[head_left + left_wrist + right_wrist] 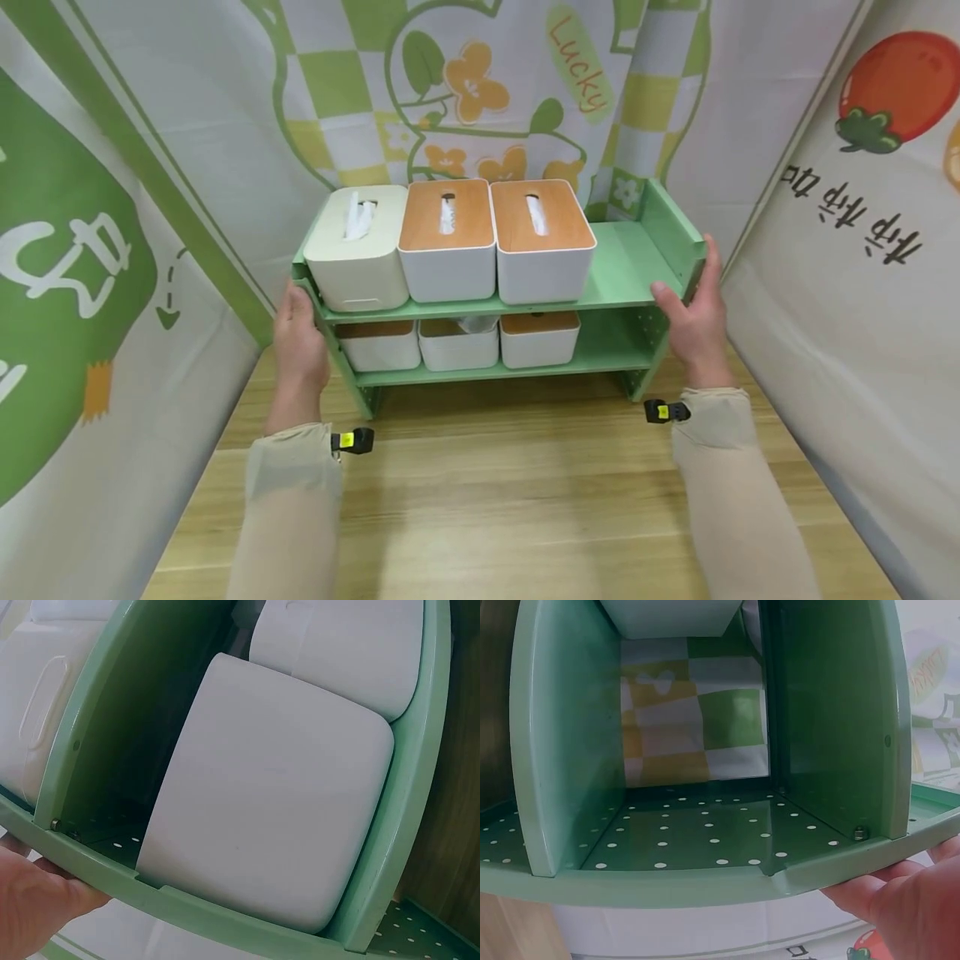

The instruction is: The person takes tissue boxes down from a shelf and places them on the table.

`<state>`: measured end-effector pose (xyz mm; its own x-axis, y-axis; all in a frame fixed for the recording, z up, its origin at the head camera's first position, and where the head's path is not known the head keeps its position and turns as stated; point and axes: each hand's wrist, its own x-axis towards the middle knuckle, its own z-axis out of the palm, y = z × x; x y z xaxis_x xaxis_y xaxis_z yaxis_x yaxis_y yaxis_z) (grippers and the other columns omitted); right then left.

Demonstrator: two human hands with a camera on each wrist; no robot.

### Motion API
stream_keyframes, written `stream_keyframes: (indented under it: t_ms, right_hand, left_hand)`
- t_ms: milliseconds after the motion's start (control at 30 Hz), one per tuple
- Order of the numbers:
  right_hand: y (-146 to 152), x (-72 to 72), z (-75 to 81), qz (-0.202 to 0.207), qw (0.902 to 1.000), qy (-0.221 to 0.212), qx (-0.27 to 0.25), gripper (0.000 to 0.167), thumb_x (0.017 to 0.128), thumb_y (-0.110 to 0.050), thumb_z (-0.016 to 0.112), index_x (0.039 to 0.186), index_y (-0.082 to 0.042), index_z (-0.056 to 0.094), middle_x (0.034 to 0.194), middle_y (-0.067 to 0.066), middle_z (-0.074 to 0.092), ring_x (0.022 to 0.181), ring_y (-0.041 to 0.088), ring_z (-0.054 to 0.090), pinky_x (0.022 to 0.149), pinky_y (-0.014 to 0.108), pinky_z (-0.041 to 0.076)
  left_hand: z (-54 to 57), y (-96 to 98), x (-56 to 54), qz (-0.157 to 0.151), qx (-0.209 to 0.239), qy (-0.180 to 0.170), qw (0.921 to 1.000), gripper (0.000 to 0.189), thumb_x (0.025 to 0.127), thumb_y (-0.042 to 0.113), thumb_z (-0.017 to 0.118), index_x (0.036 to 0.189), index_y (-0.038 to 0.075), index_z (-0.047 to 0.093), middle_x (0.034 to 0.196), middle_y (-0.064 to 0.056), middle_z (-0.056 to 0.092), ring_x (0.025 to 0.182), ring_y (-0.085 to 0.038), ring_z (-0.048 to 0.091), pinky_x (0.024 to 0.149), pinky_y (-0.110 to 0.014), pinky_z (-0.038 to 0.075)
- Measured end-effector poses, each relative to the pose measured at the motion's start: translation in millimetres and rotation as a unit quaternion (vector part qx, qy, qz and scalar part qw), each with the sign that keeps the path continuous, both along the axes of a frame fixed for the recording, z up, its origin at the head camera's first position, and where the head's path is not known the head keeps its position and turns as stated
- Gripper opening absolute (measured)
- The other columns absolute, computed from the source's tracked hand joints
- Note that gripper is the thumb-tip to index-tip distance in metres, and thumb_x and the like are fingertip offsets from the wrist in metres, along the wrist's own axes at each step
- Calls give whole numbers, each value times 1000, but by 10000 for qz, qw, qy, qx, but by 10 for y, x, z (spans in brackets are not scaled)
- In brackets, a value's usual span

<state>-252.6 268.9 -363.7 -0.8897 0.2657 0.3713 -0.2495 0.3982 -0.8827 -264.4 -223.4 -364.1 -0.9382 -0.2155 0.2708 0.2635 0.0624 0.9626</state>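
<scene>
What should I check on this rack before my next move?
1. Left fingers touching the rack: ok, at its left end.
2. Right fingers holding the rack: ok, at its right end.
3. Top boxes upright: ok, three side by side.
4. Load even along the rack: not ok, boxes crowd leftward.
5. Middle lower box, lid seated: cannot tell, top mostly hidden.
</scene>
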Motion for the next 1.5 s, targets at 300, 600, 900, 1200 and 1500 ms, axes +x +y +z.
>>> stream_keyframes:
  t_ms: [300,600,900,1200,1500]
  right_hand:
    - [-4,58,5,-193,9997,-76,96,79,97,-48,59,153,-56,3,151,20,38,128,40,44,103,61,36]
    - [-27,67,22,-438,9988,105,208,80,97,-51,57,155,-51,2,151,18,37,127,41,44,103,62,35]
    - [-44,37,-12,-411,9975,302,488,84,97,-49,57,157,-41,-1,153,19,32,132,40,39,107,60,32]
    - [-90,-26,-66,-391,9970,174,652,87,97,-51,57,158,-36,-4,153,20,28,131,43,38,106,62,32]
    - [-92,-94,-24,-275,9980,32,576,82,97,-54,53,154,-45,-6,153,20,28,129,45,40,103,65,34]
  left_hand:
    - [-17,-18,31,95,-337,-69,9994,63,105,51,23,160,22,11,165,6,7,147,-8,4,116,-21,6]
    - [1,-25,31,-9,-105,112,9999,61,106,48,29,159,21,21,164,3,14,148,-11,9,117,-29,12]
    - [-10,-20,-3,-41,-234,11,9997,61,105,50,27,159,25,19,164,8,13,147,-10,8,117,-28,10]
    - [53,-77,12,-94,-215,199,9995,57,106,54,19,152,25,36,152,-3,34,140,-24,28,114,-49,23]
    - [290,-125,-212,-140,-812,495,9954,60,106,52,10,153,21,32,158,-3,25,142,-17,18,116,-38,12]
